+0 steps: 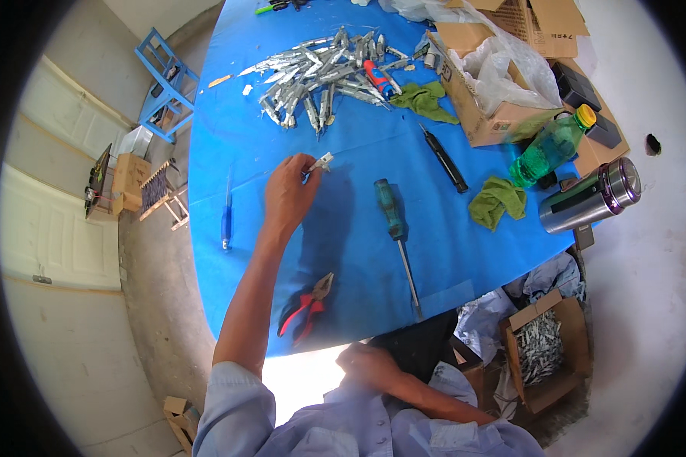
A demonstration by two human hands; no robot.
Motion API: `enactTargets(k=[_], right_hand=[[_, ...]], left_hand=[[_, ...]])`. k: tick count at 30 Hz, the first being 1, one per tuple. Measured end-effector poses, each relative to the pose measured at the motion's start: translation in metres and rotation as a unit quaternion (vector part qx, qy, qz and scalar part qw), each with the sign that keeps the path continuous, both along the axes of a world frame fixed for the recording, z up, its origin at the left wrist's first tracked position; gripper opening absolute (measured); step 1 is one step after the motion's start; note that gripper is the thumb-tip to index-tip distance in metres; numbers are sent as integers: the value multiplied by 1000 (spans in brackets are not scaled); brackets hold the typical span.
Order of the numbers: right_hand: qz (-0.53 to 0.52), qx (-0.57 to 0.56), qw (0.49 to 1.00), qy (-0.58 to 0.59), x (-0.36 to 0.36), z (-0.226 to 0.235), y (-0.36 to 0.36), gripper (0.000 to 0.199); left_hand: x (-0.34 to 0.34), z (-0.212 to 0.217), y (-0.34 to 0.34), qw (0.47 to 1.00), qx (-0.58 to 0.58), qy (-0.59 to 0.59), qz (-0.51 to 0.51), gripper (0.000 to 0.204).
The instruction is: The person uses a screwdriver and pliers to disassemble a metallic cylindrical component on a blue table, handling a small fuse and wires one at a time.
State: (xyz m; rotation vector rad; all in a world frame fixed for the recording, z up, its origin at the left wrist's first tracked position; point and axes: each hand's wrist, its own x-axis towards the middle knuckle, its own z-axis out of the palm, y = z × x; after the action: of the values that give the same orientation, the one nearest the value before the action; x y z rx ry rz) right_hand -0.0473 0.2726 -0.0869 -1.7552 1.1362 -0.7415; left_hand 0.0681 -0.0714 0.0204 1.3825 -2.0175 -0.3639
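Observation:
My left hand (290, 192) is over the middle of the blue-covered table (259, 244), its fingers pinched on a small pale metal piece (324, 161). Beyond it lies a heap of long grey metal parts (312, 80). My right hand (367, 367) is low at the near edge, in front of my body; its fingers are smeared, so what they hold cannot be made out. Between the hands lie pliers (306, 308) with red and black handles. A screwdriver (389, 209) with a green handle rests to the right, and a thin blue-handled tool (226, 222) to the left.
On the table's right are a black pen-shaped tool (444, 160), green cloths (498, 203), a green bottle (545, 152), a steel flask (587, 199) and a cardboard box (503, 126). Another box (575, 327) of metal parts stands below right. A blue chair (164, 84) is far left.

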Motion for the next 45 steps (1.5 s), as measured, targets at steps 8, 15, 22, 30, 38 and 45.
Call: enactTargets(k=[8, 15, 22, 30, 38, 45], right_hand=[[1, 35, 997, -64, -7, 8, -5, 24], [-27, 41, 990, -134, -3, -6, -6, 26], [-69, 67, 984, -150, -17, 17, -5, 26], [-102, -18, 985, -137, -7, -5, 2, 25], [-95, -57, 980, -167, -3, -32, 3, 25], [-110, 24, 956, -271, -28, 8, 16, 28]], left_hand=[[-8, -14, -16, 996, -8, -90, -19, 14], [34, -36, -29, 995, 22, 99, -22, 21], [73, 13, 51, 919, 234, 305, 90, 32], [-36, 29, 143, 938, 233, 257, -12, 31], [-239, 90, 328, 845, 297, 142, -422, 65], [-183, 45, 311, 894, 319, 89, -300, 48]])
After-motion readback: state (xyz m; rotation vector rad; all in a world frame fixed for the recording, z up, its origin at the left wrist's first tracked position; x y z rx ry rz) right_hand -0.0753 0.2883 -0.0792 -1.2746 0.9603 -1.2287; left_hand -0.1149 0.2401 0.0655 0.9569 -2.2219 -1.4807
